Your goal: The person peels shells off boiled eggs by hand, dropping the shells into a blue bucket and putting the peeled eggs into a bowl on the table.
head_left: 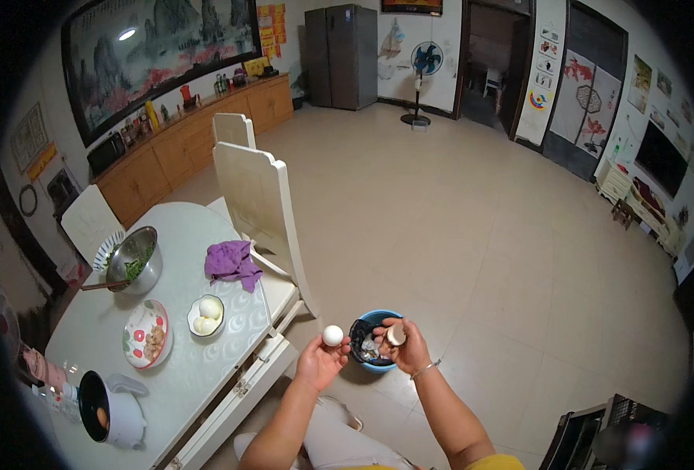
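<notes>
While your left hand [320,363] pinched an egg [333,335] beside the bin [379,315], your right hand [416,345] pinched eggshell [396,335], fingers curled.

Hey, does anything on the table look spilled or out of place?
I see no spill on the table. Only the purple cloth stands out: it lies crumpled near the edge beside a chair, rather than folded or spread flat.

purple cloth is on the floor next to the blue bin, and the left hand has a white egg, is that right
Not quite: the purple cloth lies on the table, near its edge, not on the floor, as the head view shows. The left hand does hold a white egg.
</notes>
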`<state>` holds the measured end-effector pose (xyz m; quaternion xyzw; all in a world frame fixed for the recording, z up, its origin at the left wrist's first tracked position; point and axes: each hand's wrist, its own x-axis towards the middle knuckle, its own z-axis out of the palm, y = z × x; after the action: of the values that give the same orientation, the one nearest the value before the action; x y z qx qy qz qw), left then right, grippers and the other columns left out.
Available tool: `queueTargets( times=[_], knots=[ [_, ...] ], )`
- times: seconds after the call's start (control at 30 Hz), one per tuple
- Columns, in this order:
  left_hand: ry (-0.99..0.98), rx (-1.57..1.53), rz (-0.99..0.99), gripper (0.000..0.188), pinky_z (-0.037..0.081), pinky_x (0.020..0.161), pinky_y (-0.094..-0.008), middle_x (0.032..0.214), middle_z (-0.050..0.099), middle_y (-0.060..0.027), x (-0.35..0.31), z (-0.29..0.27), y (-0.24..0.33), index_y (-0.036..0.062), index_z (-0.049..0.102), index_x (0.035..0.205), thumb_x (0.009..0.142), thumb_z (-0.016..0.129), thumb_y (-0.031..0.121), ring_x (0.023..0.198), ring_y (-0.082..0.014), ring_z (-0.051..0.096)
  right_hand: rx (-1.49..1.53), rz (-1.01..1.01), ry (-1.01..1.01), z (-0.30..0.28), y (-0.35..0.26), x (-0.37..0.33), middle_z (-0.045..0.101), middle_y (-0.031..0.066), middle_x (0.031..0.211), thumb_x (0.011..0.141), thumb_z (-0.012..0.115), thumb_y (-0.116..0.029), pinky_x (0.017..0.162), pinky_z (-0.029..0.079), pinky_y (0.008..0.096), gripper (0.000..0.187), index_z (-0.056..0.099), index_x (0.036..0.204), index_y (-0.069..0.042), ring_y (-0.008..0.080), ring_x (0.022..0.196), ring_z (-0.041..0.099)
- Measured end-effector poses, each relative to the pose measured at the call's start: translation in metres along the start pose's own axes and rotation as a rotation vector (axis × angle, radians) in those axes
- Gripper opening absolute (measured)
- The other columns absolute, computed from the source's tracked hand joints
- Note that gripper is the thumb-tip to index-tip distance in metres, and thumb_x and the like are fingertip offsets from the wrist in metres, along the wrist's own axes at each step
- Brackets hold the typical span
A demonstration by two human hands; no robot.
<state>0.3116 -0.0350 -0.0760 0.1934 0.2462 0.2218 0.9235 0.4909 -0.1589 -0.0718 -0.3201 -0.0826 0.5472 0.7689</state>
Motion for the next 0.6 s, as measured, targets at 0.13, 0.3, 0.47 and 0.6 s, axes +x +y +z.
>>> queueTargets(
  times=[0.13, 0.3, 0.47, 0.6],
  knots=[
    [0.013, -0.023, -0.001, 0.038, 0.044, 0.071, -0.0350, 0.101, 0.060, -0.0150, 0.001, -0.006, -0.002, 0.0034, 0.051, 0.110, 0.091, 0.040, 0.034, 0.086, -0.0246, 0.056, -0.326, -0.187, 0.258, -0.017, -0.002, 0.022, 0.058, 0.0119, 0.089, 0.094, 0.039, -0.036, 0.067, 0.053, 0.0339, 0.038, 0.053, 0.101, -0.001, 0.0204, 0.080, 0.059],
    [0.034, -0.022, 0.003, 0.038, 0.044, 0.071, -0.0338, 0.102, 0.060, -0.0154, -0.002, -0.010, -0.003, 0.0028, 0.050, 0.112, 0.092, 0.039, 0.033, 0.084, -0.0229, 0.056, -0.794, -0.262, 0.368, -0.033, 0.007, 0.058, 0.060, 0.0140, 0.105, 0.093, 0.041, -0.031, 0.089, 0.043, 0.0323, 0.040, 0.058, 0.106, 0.002, 0.0234, 0.098, 0.057],
    [0.020, -0.016, 0.020, 0.039, 0.043, 0.072, -0.0338, 0.103, 0.059, -0.0166, -0.006, -0.016, 0.001, 0.0027, 0.049, 0.113, 0.090, 0.042, 0.033, 0.086, -0.0242, 0.055, -0.998, -0.334, 0.367, -0.079, 0.014, 0.100, 0.061, 0.0143, 0.103, 0.092, 0.042, -0.030, 0.083, 0.043, 0.0326, 0.040, 0.059, 0.106, 0.004, 0.0243, 0.097, 0.057],
    [0.036, -0.027, 0.032, 0.038, 0.044, 0.072, -0.0328, 0.104, 0.058, -0.0167, -0.004, -0.021, 0.003, 0.0018, 0.049, 0.113, 0.089, 0.044, 0.031, 0.087, -0.0241, 0.055, -0.917, -0.365, 0.268, -0.092, 0.016, 0.104, 0.064, 0.0112, 0.098, 0.092, 0.046, -0.028, 0.085, 0.044, 0.0297, 0.037, 0.062, 0.099, 0.005, 0.0185, 0.096, 0.058]
  ],
)
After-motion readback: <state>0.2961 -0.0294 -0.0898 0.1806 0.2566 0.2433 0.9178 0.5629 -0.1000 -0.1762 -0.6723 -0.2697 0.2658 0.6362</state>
